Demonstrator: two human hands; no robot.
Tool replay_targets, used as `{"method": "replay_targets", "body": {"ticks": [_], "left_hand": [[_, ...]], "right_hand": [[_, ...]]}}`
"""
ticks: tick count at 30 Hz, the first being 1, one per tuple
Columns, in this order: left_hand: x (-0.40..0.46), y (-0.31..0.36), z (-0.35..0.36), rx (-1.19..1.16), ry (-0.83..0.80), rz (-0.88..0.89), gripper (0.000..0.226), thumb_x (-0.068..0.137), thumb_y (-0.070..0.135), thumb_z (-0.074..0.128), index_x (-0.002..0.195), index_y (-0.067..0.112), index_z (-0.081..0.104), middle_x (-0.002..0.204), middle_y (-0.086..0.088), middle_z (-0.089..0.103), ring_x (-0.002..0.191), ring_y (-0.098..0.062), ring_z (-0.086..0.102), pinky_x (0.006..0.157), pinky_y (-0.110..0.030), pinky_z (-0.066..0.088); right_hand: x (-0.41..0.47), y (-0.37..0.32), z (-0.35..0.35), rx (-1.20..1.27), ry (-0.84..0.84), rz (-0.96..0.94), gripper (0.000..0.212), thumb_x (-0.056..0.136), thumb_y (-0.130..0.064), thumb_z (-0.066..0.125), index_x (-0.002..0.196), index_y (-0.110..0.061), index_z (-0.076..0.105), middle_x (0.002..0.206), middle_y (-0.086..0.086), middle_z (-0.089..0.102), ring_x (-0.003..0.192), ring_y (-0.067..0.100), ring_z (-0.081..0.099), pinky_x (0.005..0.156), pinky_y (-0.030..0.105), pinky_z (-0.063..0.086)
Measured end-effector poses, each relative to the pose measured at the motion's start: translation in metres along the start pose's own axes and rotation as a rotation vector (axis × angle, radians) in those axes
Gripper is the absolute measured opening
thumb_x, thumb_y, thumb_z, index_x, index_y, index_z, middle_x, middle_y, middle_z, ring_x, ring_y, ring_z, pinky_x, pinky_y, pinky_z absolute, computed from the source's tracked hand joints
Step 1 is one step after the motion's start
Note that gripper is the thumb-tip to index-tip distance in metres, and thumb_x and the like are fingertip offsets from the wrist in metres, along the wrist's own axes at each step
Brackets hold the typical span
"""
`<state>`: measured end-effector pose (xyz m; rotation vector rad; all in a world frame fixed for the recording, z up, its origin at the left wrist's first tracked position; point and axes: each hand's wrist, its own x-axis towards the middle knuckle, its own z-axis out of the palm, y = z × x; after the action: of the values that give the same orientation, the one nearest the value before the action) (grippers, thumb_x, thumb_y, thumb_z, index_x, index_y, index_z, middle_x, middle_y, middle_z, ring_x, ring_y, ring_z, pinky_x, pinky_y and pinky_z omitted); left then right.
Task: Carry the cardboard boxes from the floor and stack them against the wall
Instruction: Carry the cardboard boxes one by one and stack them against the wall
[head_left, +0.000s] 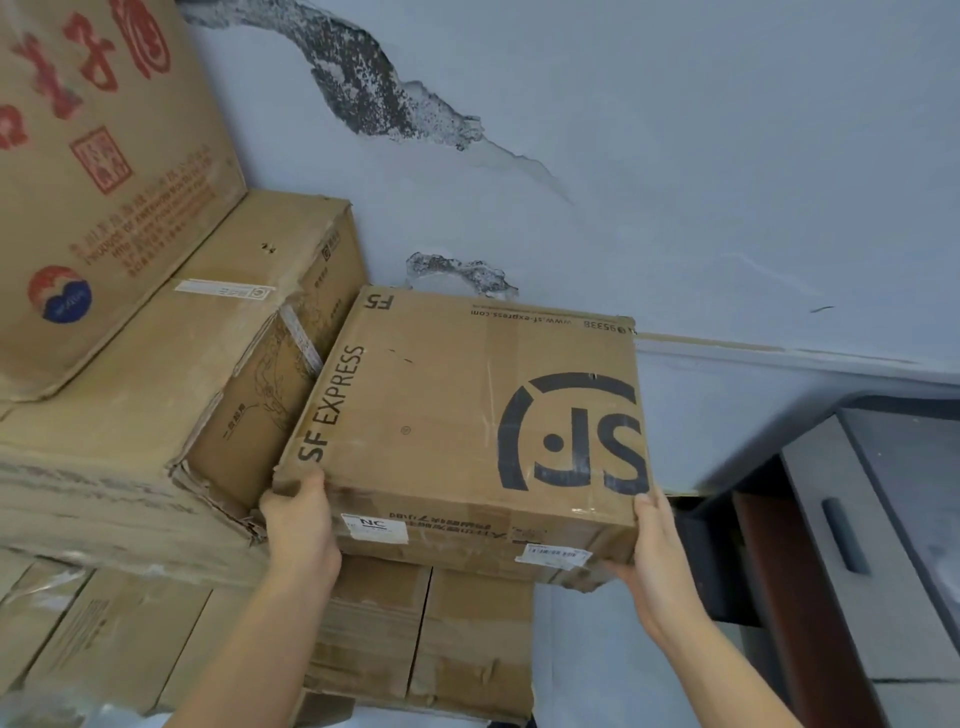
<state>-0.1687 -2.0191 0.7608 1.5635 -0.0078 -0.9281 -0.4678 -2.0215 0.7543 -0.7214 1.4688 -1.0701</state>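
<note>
Both hands on SF Express box (467, 415), atop lower box (415, 639) by wall (675, 156).
Left hand (298, 525) and right hand (657, 561) clamp near corners, fingers curled underneath. Stiff cardboard, likely moderate weight; grip bottom edges.

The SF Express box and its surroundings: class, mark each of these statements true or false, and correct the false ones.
1. Both hands hold the SF Express box. True: the left hand and right hand hold its near corners.
2. The box lies on the bare floor. False: it sits above another cardboard box.
3. The wall has dark patches of peeling paint. True.
4. The box's logo is printed in red. False: it is black.
5. A grey cabinet stands on the right. True.
</note>
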Motion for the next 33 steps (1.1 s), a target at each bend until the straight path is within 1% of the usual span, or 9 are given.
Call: {"method": "replay_targets", "body": {"ticks": [4,8,12,14,19,22,27,30,33], "left_hand": [[-0.014,0.001,-0.012,0.093,-0.165,-0.073,0.056,0.096,0.019,0.054,0.144,0.012,0.027,0.138,-0.011,0.046,0.105,-0.027,0.052,0.096,-0.050,0.044],[-0.004,0.020,-0.042,0.251,-0.321,-0.072,0.051,0.097,0.027,0.052,0.143,0.017,0.034,0.136,-0.008,0.050,0.106,-0.024,0.052,0.096,-0.049,0.044],[-0.001,0.040,-0.073,0.394,-0.506,0.007,0.055,0.097,0.029,0.051,0.148,0.022,0.029,0.145,-0.004,0.043,0.125,-0.023,0.046,0.096,-0.045,0.041],[-0.007,0.048,-0.086,0.450,-0.576,0.082,0.054,0.098,0.028,0.050,0.147,0.022,0.029,0.143,-0.004,0.044,0.122,-0.021,0.046,0.101,-0.046,0.040],[-0.037,0.067,-0.117,0.515,-0.747,0.360,0.041,0.098,0.026,0.048,0.138,0.028,0.041,0.113,0.016,0.057,0.111,-0.009,0.053,0.098,-0.036,0.045],[-0.049,0.070,-0.141,0.566,-0.848,0.533,0.035,0.097,0.026,0.048,0.131,0.035,0.044,0.116,0.017,0.060,0.113,-0.004,0.055,0.100,-0.034,0.044],[-0.065,0.046,-0.190,0.682,-1.011,0.694,0.036,0.096,0.023,0.049,0.121,0.049,0.047,0.114,0.022,0.062,0.106,0.012,0.055,0.083,-0.014,0.042],[-0.082,0.022,-0.216,0.729,-1.082,0.723,0.038,0.094,0.019,0.050,0.117,0.050,0.047,0.115,0.018,0.062,0.108,0.005,0.057,0.088,-0.019,0.042],[-0.110,-0.012,-0.239,0.749,-1.191,0.704,0.036,0.093,0.011,0.049,0.120,0.033,0.050,0.117,0.009,0.062,0.111,-0.007,0.058,0.090,-0.025,0.042]], "right_hand": [[-0.008,-0.001,-0.002,-0.057,0.039,-0.006,0.037,0.103,-0.037,0.032,0.138,-0.035,0.042,0.129,-0.001,0.058,0.112,0.019,0.058,0.092,0.053,0.051],[-0.022,-0.009,-0.003,-0.138,0.084,-0.017,0.037,0.101,-0.036,0.039,0.137,-0.027,0.044,0.130,0.001,0.055,0.099,0.010,0.056,0.085,0.046,0.052],[-0.054,-0.005,-0.001,-0.277,0.198,-0.098,0.059,0.098,-0.039,0.046,0.150,-0.029,0.021,0.152,0.002,0.034,0.133,0.023,0.039,0.106,0.048,0.038],[-0.081,0.001,-0.001,-0.306,0.244,-0.164,0.061,0.098,-0.038,0.047,0.151,-0.030,0.019,0.155,0.001,0.029,0.138,0.022,0.034,0.110,0.050,0.034],[-0.164,0.035,-0.001,-0.303,0.260,-0.304,0.054,0.097,-0.035,0.048,0.148,-0.033,0.028,0.151,-0.004,0.036,0.129,0.007,0.040,0.111,0.046,0.034],[-0.215,0.058,0.003,-0.259,0.276,-0.345,0.052,0.088,-0.045,0.047,0.139,-0.043,0.034,0.143,-0.012,0.042,0.125,0.003,0.044,0.109,0.041,0.036],[-0.296,0.105,0.004,-0.183,0.338,-0.311,0.048,0.078,-0.050,0.049,0.125,-0.052,0.039,0.130,-0.017,0.052,0.122,0.004,0.051,0.106,0.041,0.040],[-0.350,0.138,-0.005,-0.130,0.414,-0.241,0.048,0.076,-0.052,0.048,0.124,-0.053,0.040,0.127,-0.023,0.053,0.121,0.004,0.052,0.107,0.044,0.039],[-0.416,0.174,-0.018,-0.076,0.569,-0.183,0.047,0.078,-0.049,0.048,0.125,-0.051,0.043,0.123,-0.023,0.058,0.117,0.000,0.055,0.106,0.046,0.041]]}}
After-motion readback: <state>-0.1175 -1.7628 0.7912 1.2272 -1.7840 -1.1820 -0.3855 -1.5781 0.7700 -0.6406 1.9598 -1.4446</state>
